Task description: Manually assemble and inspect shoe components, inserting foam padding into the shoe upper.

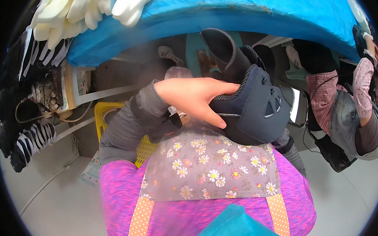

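Note:
A dark navy shoe upper (pixel 257 111) with a mesh lining and cut-out openings is held over my lap. My left hand (pixel 194 97) grips it at its near-left edge: the fingers reach into the lined opening and the thumb lies along the outer side. My left sleeve is dark grey with stripes. On the other side, my right sleeve (pixel 296 157) comes up behind the shoe upper, which hides my right hand and its fingers. A flowered apron (pixel 212 170) covers my lap just below.
A blue-covered table (pixel 203 12) curves across the far side, with several cream shoe-last-shaped pieces (pixel 73 9) at its left. A yellow basket (pixel 99 117) stands by my left arm. Machinery (pixel 51 87) and striped pieces are farther left. Another person's checked sleeve (pixel 320 97) is at the right.

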The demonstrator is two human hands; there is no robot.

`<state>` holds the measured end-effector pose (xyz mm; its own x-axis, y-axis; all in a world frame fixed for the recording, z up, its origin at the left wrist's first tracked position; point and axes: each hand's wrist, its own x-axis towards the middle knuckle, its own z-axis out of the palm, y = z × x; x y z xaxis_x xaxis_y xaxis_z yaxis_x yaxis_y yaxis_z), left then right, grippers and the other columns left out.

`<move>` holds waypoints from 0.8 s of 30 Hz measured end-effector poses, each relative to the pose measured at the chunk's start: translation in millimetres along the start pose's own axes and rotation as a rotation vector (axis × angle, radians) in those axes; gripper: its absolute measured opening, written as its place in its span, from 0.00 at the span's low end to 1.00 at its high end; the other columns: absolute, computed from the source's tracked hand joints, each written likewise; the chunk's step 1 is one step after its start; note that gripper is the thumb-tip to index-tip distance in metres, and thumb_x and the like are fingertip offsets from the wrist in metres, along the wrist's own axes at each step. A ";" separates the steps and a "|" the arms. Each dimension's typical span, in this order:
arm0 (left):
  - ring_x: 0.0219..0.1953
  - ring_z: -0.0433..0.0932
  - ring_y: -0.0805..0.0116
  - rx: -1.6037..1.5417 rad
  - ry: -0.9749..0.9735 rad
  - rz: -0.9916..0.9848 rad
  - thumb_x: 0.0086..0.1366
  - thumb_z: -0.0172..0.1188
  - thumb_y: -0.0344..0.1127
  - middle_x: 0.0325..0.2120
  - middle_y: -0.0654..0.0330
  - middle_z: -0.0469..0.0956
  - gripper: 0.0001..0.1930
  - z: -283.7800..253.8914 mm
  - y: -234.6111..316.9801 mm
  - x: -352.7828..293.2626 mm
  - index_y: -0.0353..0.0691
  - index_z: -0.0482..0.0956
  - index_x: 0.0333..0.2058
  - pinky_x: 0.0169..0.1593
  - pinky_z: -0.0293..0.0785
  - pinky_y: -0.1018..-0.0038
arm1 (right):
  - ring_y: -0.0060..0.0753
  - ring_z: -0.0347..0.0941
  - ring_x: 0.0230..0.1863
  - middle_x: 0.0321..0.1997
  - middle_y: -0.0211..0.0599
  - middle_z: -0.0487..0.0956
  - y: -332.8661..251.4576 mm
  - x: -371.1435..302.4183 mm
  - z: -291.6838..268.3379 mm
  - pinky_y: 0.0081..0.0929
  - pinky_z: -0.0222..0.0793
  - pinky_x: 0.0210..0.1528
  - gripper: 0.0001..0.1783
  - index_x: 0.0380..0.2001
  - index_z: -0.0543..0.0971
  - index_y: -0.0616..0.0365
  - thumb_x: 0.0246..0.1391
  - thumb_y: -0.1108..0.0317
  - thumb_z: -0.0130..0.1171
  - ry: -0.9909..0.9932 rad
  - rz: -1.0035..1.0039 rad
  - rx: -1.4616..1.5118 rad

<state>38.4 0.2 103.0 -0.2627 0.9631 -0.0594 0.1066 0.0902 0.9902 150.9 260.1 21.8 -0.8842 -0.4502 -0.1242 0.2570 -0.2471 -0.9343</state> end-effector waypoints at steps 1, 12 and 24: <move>0.50 0.77 0.63 0.001 -0.004 0.003 0.55 0.70 0.36 0.49 0.51 0.78 0.32 0.2 -0.6 2.5 0.30 0.68 0.55 0.54 0.72 0.71 | 0.35 0.64 0.64 0.64 0.38 0.68 -1.6 0.3 0.8 0.32 0.59 0.65 0.29 0.63 0.64 0.63 0.59 0.69 0.55 0.002 -0.004 -0.002; 0.56 0.69 0.67 -0.263 -0.422 -0.272 0.57 0.66 0.34 0.55 0.51 0.73 0.36 -2.7 -5.4 23.6 0.27 0.60 0.61 0.60 0.65 0.72 | 0.35 0.63 0.64 0.65 0.38 0.67 4.5 26.2 3.8 0.31 0.58 0.66 0.29 0.64 0.63 0.63 0.61 0.68 0.54 0.000 -0.049 0.005; 0.38 0.78 0.74 -0.387 -0.333 -0.598 0.54 0.71 0.29 0.43 0.59 0.79 0.28 -4.3 1.3 -1.5 0.31 0.73 0.53 0.35 0.76 0.79 | 0.35 0.63 0.65 0.66 0.38 0.66 13.0 6.5 -16.3 0.31 0.57 0.66 0.29 0.65 0.62 0.63 0.63 0.67 0.52 -0.002 0.005 -0.156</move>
<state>34.8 -2.2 104.9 0.1382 0.8096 -0.5705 -0.3203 0.5816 0.7478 142.2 268.0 3.3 -0.8825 -0.4525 -0.1281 0.1972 -0.1089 -0.9743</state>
